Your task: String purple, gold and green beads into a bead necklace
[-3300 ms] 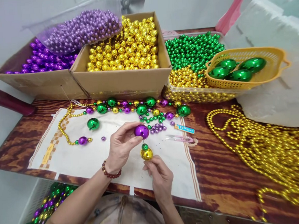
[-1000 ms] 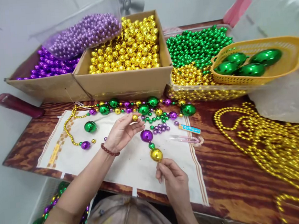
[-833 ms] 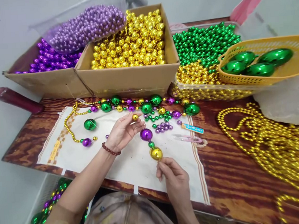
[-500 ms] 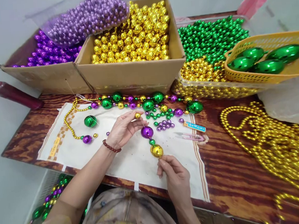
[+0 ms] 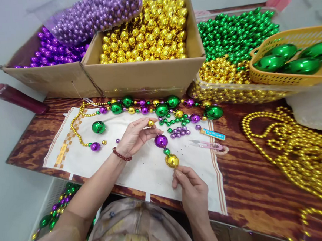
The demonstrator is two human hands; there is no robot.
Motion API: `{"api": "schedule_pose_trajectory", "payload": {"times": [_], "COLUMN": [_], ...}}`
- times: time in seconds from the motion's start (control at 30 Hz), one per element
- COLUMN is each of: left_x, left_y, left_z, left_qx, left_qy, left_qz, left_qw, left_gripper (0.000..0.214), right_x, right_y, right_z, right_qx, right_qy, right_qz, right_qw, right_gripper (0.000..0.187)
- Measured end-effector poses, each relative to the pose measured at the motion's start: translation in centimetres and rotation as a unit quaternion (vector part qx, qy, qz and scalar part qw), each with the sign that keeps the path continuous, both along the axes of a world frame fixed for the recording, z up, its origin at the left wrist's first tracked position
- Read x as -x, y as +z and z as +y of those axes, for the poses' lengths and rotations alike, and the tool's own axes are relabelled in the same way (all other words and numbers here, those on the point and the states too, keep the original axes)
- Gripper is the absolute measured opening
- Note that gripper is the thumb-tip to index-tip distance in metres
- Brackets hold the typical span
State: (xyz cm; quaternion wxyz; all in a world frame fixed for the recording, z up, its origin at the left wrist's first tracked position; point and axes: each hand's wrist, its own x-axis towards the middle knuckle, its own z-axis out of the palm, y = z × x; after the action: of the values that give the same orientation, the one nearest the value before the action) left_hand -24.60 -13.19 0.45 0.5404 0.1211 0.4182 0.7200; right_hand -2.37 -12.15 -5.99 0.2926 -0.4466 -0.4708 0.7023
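Note:
My left hand (image 5: 133, 137), wearing a reddish-brown bead bracelet, pinches a small gold bead (image 5: 150, 123) between thumb and fingertips. Below it a short bead strand runs down on thin thread: a large purple bead (image 5: 160, 141), a small green bead (image 5: 166, 151) and a large gold bead (image 5: 172, 160). My right hand (image 5: 192, 186) is closed at the strand's lower end, fingertips against the gold bead's underside; the thread there is hidden. A loose large green bead (image 5: 98, 127) lies on the white cloth (image 5: 137, 174), left of my left hand.
A finished-looking garland (image 5: 161, 110) lies along the cloth's back edge. Pink thread snips (image 5: 207, 145) and a blue-labelled stick (image 5: 213, 134) lie at right. Behind stand a box of gold beads (image 5: 146, 77), a yellow basket (image 5: 294, 76) and, at right, gold bead chains (image 5: 315, 164).
The view has shifted slightly, so everything sits a little differently in the picture. Both hands keep the same hold on the bead strand.

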Motion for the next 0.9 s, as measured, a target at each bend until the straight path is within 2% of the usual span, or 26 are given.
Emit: {"api": "schedule_pose_trajectory", "payload": {"times": [0.23, 0.47, 0.6, 0.67, 0.73, 0.8, 0.9], "left_x": [-0.9, -5.2, -6.7, -6.6, -6.3, -6.1, -6.4], "left_y": [-0.5, -2.1, -2.8, -2.8, -2.5, -2.1, -1.6], "left_z": [0.4, 2.4, 3.8, 4.3, 4.5, 4.5, 4.6], "left_qx": [0.022, 0.003, 0.008, 0.023, 0.039, 0.043, 0.042], "left_qy": [0.025, 0.046, 0.032, -0.009, -0.080, -0.169, -0.263], "left_qz": [0.074, 0.069, 0.115, 0.122, 0.148, 0.207, 0.299], "left_qw": [0.997, 0.997, 0.993, 0.992, 0.985, 0.963, 0.916], "left_gripper": [0.028, 0.041, 0.042, 0.041, 0.037, 0.031, 0.025], "right_x": [0.4, 2.3, 1.6, 0.7, -0.1, -0.5, 0.0], "right_y": [-0.1, -0.7, -1.0, -0.7, -0.3, 0.2, 0.8], "right_z": [0.2, 0.4, 0.6, 1.7, 3.5, 5.5, 7.9], "right_qx": [0.013, 0.040, 0.037, 0.016, -0.038, -0.098, -0.115], "right_qy": [0.001, -0.006, 0.047, 0.059, 0.004, -0.069, -0.102], "right_qz": [0.002, 0.014, 0.004, -0.018, -0.041, -0.038, 0.033], "right_qw": [1.000, 0.999, 0.998, 0.998, 0.998, 0.992, 0.988], "right_gripper": [0.027, 0.028, 0.031, 0.033, 0.036, 0.034, 0.030]}}
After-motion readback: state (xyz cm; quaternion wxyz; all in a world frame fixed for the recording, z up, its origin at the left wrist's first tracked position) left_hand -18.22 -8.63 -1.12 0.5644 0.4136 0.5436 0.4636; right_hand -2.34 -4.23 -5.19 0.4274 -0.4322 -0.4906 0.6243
